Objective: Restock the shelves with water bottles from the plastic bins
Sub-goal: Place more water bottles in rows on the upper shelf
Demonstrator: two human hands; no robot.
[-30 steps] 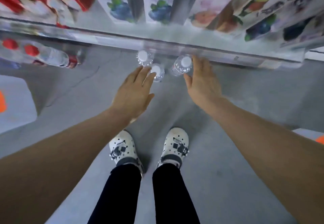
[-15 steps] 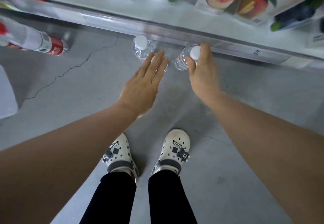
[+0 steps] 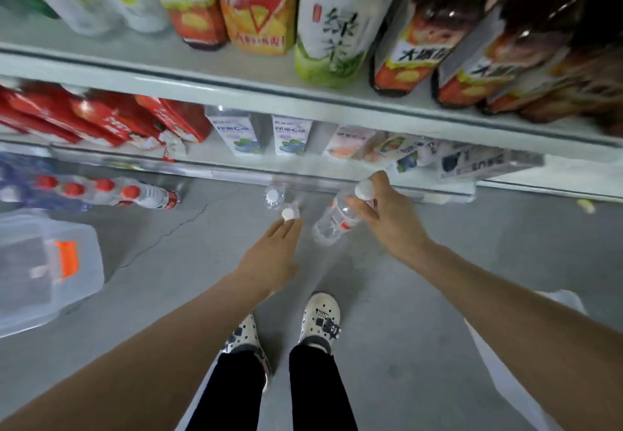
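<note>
My right hand (image 3: 384, 214) grips the neck of a clear water bottle (image 3: 337, 220) with a white cap, lifted off the floor and tilted, just below the lowest shelf edge (image 3: 303, 179). Two more white-capped water bottles stand on the grey floor, one (image 3: 273, 196) close to the shelf, the other (image 3: 289, 213) right at my left fingertips. My left hand (image 3: 271, 257) stretches flat toward that nearer bottle and holds nothing; whether it touches the cap is unclear.
A clear plastic bin (image 3: 47, 268) with an orange latch sits on the floor at left. Red-capped bottles (image 3: 101, 191) lie under the shelf at left. Cartons and large drink bottles fill the shelves above. My two feet stand below the hands.
My right hand has lifted its bottle off the floor and tilted it. The camera has tipped upward, bringing higher shelves and the bin into view. My left hand stays outstretched.
</note>
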